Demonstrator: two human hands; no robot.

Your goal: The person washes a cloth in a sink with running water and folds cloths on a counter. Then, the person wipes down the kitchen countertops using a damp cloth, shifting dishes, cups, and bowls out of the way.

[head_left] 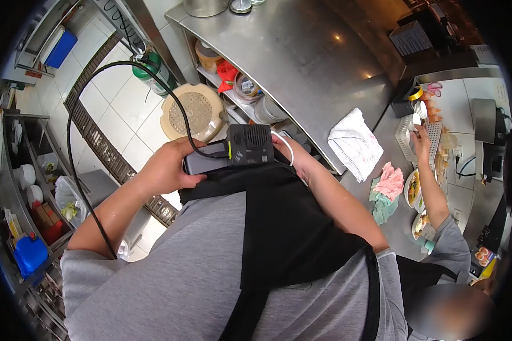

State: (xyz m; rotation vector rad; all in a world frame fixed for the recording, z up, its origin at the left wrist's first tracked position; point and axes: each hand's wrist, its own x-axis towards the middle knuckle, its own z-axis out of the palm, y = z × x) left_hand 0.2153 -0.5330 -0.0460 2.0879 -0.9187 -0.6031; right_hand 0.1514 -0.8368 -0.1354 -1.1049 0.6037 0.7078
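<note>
A dark grey flat device sits in my left hand, whose fingers and thumb wrap round its left end. Against its right side is a black box with vents, at my waist. My right hand is at the right side of this box, its fingers partly hidden behind it. A white cable loops over that hand. A long black cable arcs from the device out to the left and back to my left upper arm. My black apron hangs just below.
A steel counter bears a white cloth and a pink cloth. At right, a co-worker's hand touches items by a white basket. A beige stool, a green cylinder and left-hand shelves stand around.
</note>
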